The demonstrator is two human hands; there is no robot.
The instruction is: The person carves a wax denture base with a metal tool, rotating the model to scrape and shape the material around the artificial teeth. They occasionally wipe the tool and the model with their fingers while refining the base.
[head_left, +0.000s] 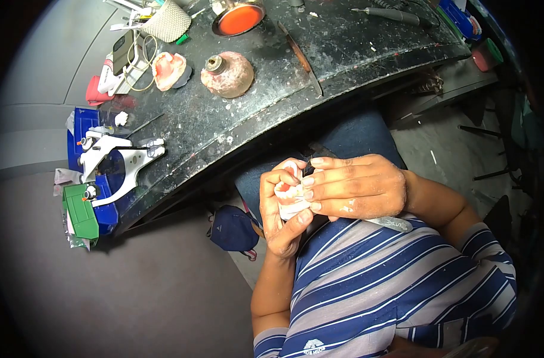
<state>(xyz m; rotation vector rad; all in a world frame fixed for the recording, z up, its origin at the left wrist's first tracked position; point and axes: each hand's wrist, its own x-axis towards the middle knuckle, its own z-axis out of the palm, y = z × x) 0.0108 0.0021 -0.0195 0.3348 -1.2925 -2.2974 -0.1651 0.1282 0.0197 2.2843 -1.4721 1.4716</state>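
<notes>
My left hand (278,206) is closed around a dental model (291,200), with white plaster below and pinkish-red material and pale teeth on top. My right hand (358,188) lies across its right side, fingers together and fingertips at the model. Beneath that palm sticks out the flat metal end of a hand tool (394,224), gripped by the right hand. Most of the tool is hidden by the fingers, and its working end cannot be clearly made out. Both hands are in front of my striped shirt, below the desk edge. White residue marks the right hand.
On the dark desk (194,131) stand a round glass burner bottle (227,74), another pink dental model (170,71), a wooden-handled knife (300,58) and an orange-red dish (241,21). A white articulator (122,158) sits by blue and green boxes (81,212). A handpiece (394,15) lies at the back.
</notes>
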